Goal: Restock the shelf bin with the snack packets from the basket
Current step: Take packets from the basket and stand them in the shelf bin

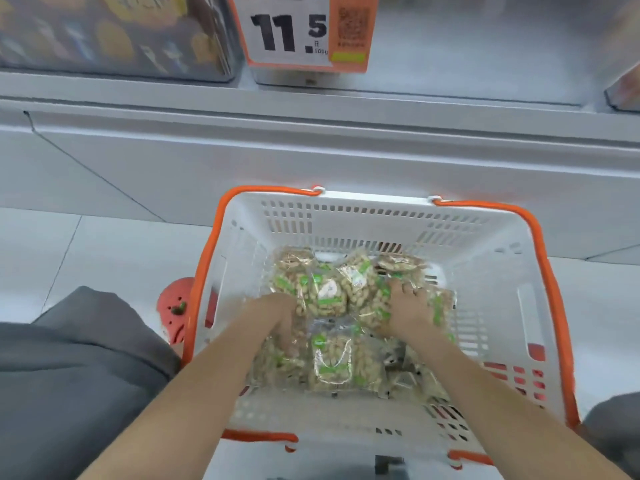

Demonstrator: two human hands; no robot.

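Note:
A white plastic basket [346,216] with orange handles stands on the floor below me, holding several clear snack packets [332,362] of peanuts with green labels. Both my hands are down inside it. My left hand [284,317] is dug in among the packets at the left of the pile, its fingers hidden under a packet [325,292]. My right hand [412,306] lies on the right side of the pile with its fingers curled over packets [370,299]. An empty stretch of white shelf [467,57] lies above, behind the price tag.
A price tag [294,29] reading 11.5 stands on the shelf edge. A clear bin [114,36] of other snacks sits at upper left, another bin [623,88] at the far right. My grey-trousered knee [76,368] and a red clog [175,306] are left of the basket.

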